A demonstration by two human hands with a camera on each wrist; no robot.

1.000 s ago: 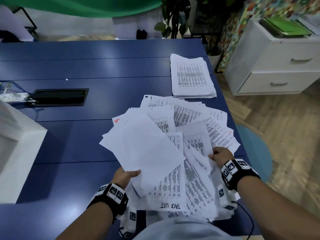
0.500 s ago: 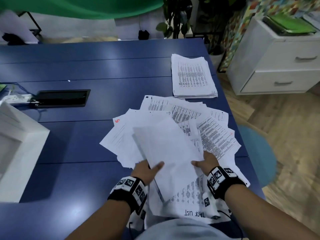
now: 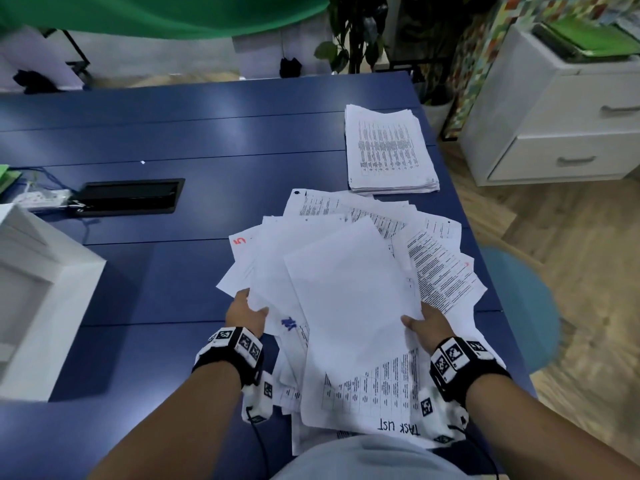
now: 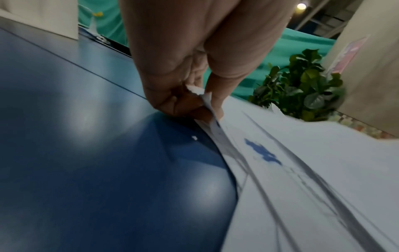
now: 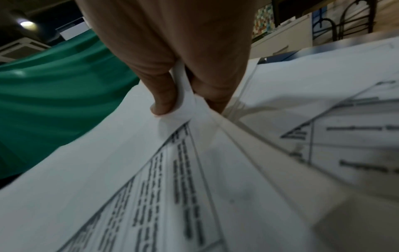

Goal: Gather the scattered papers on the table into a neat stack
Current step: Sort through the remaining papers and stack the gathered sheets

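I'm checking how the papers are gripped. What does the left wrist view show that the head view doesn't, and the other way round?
Only the left wrist view shows the left hand pinching the edge of the loose papers between thumb and fingers. Only the head view shows the right hand on the other side, the neat stack farther away, and the white box. Both show the blue table, the papers' blue scribble and the plant.

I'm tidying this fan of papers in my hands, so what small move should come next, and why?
Probably slide both hands inward to square the edges. The left hand and right hand each pinch a side of the papers, which are splayed at different angles.
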